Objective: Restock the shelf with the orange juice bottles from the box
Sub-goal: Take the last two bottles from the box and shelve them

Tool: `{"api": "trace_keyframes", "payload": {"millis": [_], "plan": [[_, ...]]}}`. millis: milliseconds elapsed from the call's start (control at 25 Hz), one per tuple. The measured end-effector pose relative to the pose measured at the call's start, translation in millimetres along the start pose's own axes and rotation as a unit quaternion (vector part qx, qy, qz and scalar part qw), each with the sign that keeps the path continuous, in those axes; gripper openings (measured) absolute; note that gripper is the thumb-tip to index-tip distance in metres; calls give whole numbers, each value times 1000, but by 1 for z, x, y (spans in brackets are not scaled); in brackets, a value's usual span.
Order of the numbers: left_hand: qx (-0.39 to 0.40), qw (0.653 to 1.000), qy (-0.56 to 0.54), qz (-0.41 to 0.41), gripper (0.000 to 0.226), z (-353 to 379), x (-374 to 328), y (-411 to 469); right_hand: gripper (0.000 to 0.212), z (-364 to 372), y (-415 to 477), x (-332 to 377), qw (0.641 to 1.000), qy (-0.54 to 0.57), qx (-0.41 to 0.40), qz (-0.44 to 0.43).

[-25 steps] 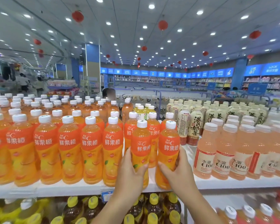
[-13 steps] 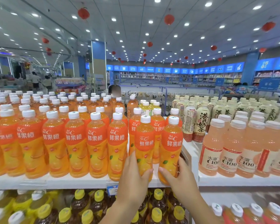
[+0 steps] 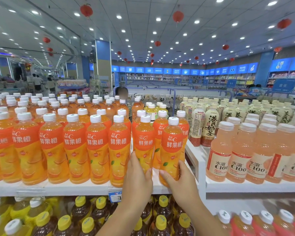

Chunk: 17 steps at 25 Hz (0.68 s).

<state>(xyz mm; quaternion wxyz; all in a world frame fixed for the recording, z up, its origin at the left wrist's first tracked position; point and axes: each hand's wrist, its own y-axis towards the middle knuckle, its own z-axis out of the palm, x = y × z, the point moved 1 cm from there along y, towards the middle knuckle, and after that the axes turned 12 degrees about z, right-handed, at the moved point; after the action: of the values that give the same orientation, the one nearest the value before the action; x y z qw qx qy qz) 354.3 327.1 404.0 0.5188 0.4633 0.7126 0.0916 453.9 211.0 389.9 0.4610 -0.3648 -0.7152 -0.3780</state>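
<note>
Both bottles sit higher and further onto the shelf (image 3: 66,188) than a moment ago. My left hand (image 3: 137,176) wraps round the low part of one orange juice bottle (image 3: 144,142). My right hand (image 3: 180,179) holds the other bottle (image 3: 172,145) just beside it. They stand at the right end of the orange row (image 3: 95,147). Full bottles probably feel heavy, hard and smooth, so hold the fat lower part. Their caps now line up with the row; before, they sat lower.
</note>
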Motion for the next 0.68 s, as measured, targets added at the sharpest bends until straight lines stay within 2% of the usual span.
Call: {"api": "trace_keyframes", "payload": {"millis": [240, 440, 680], "plan": [[-8, 999, 30, -5, 72, 3, -1, 0, 44, 1, 1, -7, 999, -31, 3, -20], [-15, 998, 38, -39, 62, 3, -3, 0, 44, 0, 3, -6, 999, -33, 22, -19], [-15, 998, 43, -30, 62, 1, -4, 0, 43, 1, 3, -5, 999, -29, 26, -29]]}}
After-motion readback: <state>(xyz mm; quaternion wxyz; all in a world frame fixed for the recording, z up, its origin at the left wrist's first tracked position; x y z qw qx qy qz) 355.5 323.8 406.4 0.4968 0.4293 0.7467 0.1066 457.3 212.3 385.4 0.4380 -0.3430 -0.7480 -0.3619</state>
